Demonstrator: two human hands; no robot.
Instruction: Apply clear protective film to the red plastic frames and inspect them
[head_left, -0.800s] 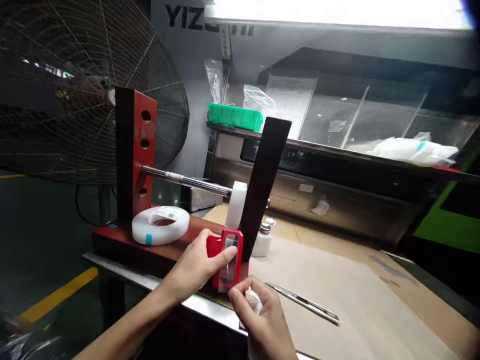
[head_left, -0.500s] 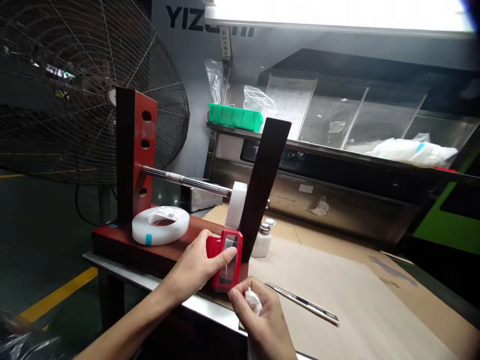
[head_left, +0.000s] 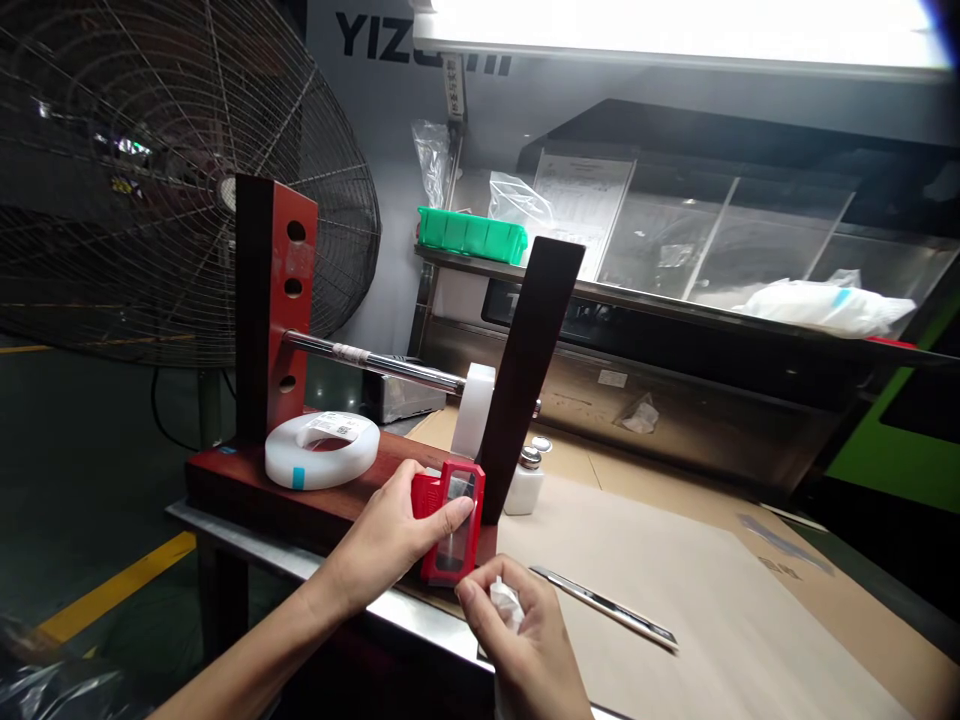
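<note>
My left hand [head_left: 384,540] grips a red plastic frame with a clear window [head_left: 478,530], its thumb across the front. Close to the frame's lower corner, my right hand [head_left: 536,650] is closed round a crumpled white cloth or tissue [head_left: 507,604], thumb and forefinger pinched together. Whether the pinch holds the frame's edge or a film I cannot tell. Just above the frame, a roll of clear film tape [head_left: 472,410] hangs on the metal rod [head_left: 375,362] of a reddish wooden stand [head_left: 292,330]. Another roll [head_left: 281,466], with a label and blue tab, lies on the stand's base.
A craft knife [head_left: 607,607] lies on the brown paper [head_left: 720,610] to the right. Behind the stand's right upright stands a white bottle with a metal cap [head_left: 525,485]. A large fan [head_left: 330,200] is at left, a green bin [head_left: 472,235] on the shelf.
Both hands keep their hold. The red frame has shifted very slightly, and the whole view has moved a little.
</note>
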